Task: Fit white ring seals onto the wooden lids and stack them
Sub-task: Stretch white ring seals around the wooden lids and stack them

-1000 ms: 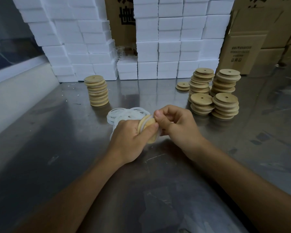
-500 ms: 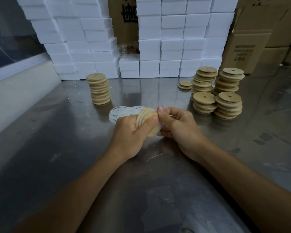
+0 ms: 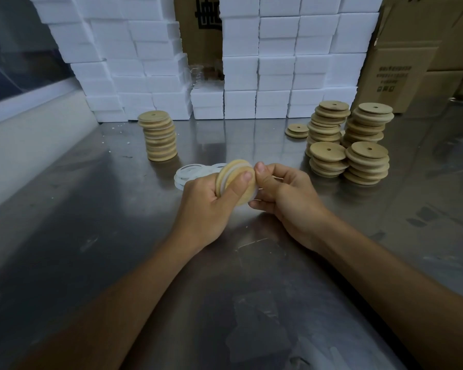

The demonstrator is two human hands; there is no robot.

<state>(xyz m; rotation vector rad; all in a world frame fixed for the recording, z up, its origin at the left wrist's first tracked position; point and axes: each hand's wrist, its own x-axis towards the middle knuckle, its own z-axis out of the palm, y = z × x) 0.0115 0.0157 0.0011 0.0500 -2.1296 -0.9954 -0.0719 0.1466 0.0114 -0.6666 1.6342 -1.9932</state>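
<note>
My left hand (image 3: 206, 201) grips a lid (image 3: 237, 182) on edge, thumb pressed flat across its face, at the middle of the steel table (image 3: 91, 236). My right hand (image 3: 281, 190) pinches the lid's right rim, where a white seal (image 3: 226, 180) shows around the edge. To seat it well, I judge I should turn the lid slowly and press the seal down all round.

Loose seals (image 3: 187, 173) lie just behind my left hand at 11 o'clock. A finished stack (image 3: 159, 137) stands further off at 11. Bare lids (image 3: 350, 145) stand stacked at 1 o'clock, white boxes (image 3: 278, 76) behind at 12. Nothing blocks the way to either stack.
</note>
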